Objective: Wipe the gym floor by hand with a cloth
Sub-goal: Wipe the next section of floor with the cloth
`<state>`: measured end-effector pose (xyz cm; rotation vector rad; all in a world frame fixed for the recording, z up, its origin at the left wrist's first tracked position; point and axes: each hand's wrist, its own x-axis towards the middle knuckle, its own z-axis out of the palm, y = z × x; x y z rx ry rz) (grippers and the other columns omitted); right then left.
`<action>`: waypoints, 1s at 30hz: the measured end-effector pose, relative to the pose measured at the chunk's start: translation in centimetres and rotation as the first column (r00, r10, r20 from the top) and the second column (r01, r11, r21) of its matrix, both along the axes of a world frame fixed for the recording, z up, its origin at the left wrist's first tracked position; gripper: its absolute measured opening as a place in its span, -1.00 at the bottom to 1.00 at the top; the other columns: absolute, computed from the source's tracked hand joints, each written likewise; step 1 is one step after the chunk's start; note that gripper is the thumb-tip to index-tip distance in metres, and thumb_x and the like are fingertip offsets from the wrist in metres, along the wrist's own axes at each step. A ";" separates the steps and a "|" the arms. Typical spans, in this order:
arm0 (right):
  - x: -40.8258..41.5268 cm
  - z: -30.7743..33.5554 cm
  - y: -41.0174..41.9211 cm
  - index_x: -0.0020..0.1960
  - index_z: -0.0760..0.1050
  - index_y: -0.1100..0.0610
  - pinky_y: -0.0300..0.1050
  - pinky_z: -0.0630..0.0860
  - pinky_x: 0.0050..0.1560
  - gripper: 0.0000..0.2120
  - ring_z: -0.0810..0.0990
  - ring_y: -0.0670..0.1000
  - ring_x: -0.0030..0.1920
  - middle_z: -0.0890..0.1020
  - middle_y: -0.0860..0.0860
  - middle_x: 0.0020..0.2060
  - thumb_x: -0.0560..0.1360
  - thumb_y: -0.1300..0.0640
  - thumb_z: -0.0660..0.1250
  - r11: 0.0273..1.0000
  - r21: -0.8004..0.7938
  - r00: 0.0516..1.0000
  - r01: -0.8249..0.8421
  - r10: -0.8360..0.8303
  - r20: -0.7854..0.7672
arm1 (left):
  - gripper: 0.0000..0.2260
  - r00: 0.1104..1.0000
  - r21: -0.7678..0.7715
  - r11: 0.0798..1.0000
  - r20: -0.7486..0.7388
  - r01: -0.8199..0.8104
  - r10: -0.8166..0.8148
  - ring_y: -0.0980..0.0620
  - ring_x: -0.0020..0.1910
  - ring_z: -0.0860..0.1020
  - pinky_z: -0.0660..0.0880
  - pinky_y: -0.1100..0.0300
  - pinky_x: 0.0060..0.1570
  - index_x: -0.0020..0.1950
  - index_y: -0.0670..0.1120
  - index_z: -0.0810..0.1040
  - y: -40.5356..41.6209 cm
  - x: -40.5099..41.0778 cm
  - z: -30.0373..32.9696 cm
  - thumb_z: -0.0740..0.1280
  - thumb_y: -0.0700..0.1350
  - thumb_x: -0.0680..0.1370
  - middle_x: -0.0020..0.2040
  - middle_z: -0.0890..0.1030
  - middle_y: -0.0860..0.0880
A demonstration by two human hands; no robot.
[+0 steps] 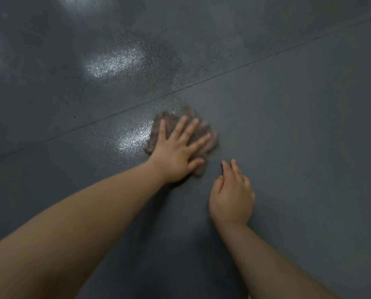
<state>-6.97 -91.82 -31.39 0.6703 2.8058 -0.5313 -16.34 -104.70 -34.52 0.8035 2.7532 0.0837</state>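
Floor (288, 126) was dark grey, speckled, with a seam (202, 84) running from about 8 o'clock up to 2 o'clock across the view; glossy wet-looking patches sat at 10 o'clock of the cloth, one just beside its left edge, one beyond the seam; the surface toward 3 o'clock looked matte, probably not wiped yet.

Left hand (176, 152) reached in from 7 o'clock; fingers (181, 126) were straight and spread wide, palm flat on top of the cloth (210, 137), pressing it down, not clutching it; thumb lay on the cloth's near corner.

Cloth was a bunched grey-brown rag, blurred at the edges, lying on the floor just below the seam near frame centre; its long axis ran roughly 11 to 5 o'clock; most of it lay under and toward 1 o'clock of the fingertips, so a push that way would keep it trapped under the palm.

Right hand (232, 197) sat at 5 o'clock of the cloth, near but not touching it; fingers were together, loosely extended, gripping nothing; whether it touched the floor I could not tell; likely bracing; left hand was clearly the working one.
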 end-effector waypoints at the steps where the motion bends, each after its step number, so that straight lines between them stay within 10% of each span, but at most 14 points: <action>1: -0.1 0.0 0.1 0.39 0.40 0.08 0.08 0.37 0.20 -0.48 0.38 0.13 0.36 0.34 -0.01 0.44 0.48 0.05 0.00 1.000 0.008 1.000 0.001 -0.001 -0.010 | -0.48 0.993 0.013 0.993 -0.035 0.114 -0.113 -0.24 0.50 0.14 0.04 -0.47 0.26 0.47 0.15 0.29 -0.2 0.7 -0.1 0.03 0.26 0.53 0.53 0.17 -0.14; 5: -0.3 -0.2 -0.5 0.35 0.45 0.11 0.09 0.40 0.16 -0.51 0.41 0.13 0.35 0.39 0.01 0.42 0.48 0.07 0.04 1.000 0.013 1.000 0.019 -0.018 -0.015 | -0.41 0.958 -0.083 0.957 -0.045 0.278 -0.282 -0.18 0.51 0.14 0.03 -0.39 0.32 0.50 0.18 0.14 -2.3 -2.8 -0.1 -0.14 0.31 0.50 0.54 0.15 -0.09; 8: -0.4 0.0 -0.4 0.37 0.44 0.09 0.08 0.39 0.19 -0.46 0.40 0.11 0.36 0.37 -0.01 0.42 0.44 0.05 0.00 1.000 -0.005 1.000 0.016 -0.016 0.007 | -0.46 0.990 -0.116 0.984 0.030 -0.137 0.141 -0.12 0.53 -0.22 -0.20 -0.36 0.38 0.53 0.22 -0.16 -2.8 -7.1 0.6 -0.12 0.29 0.58 0.57 -0.20 -0.01; 13: -0.1 -0.2 0.2 0.44 0.33 0.01 0.06 0.30 0.27 -0.42 0.30 0.04 0.43 0.26 -0.08 0.48 0.43 0.22 0.26 1.000 0.013 0.998 -0.024 0.023 0.065 | -0.46 0.773 -0.092 0.792 0.178 -0.603 0.609 -0.22 0.47 -0.38 -0.29 -0.46 0.28 0.52 0.21 -0.24 -0.5 -11.5 1.0 -0.13 0.27 0.60 0.53 -0.35 -0.06; 20: -0.3 -0.6 1.5 0.21 0.55 0.21 0.09 0.53 -0.02 -0.47 0.61 0.20 0.08 0.56 0.10 0.25 0.27 0.23 0.14 0.999 -0.019 0.984 -0.026 0.022 -0.175 | -0.48 0.954 -0.021 0.956 0.062 -0.291 0.292 -0.19 0.51 -0.28 -0.25 -0.44 0.29 0.54 0.22 -0.11 3.9 -6.5 0.6 -0.06 0.25 0.60 0.56 -0.25 -0.04; 27: -0.8 1.1 5.4 0.25 0.46 0.26 -0.03 0.24 0.33 -0.60 0.34 0.20 0.36 0.32 0.18 0.40 0.43 0.40 0.18 0.970 -0.136 0.949 0.203 -0.229 -0.216 | -0.47 0.988 0.002 0.990 0.068 -0.142 0.142 -0.18 0.52 -0.24 -0.31 -0.40 0.29 0.53 0.23 -0.03 6.1 3.6 0.5 0.01 0.26 0.58 0.57 -0.19 -0.02; 30: 0.0 1.4 5.9 0.27 0.46 0.22 -0.04 0.25 0.32 -0.62 0.32 0.16 0.38 0.31 0.14 0.41 0.46 0.36 0.19 0.973 -0.113 0.965 0.203 -0.218 -0.144 | -0.49 0.995 0.041 0.996 0.046 -0.085 0.083 -0.23 0.51 0.08 -0.14 -0.41 0.31 0.44 0.22 0.31 6.5 9.2 0.3 0.04 0.25 0.50 0.54 0.17 -0.07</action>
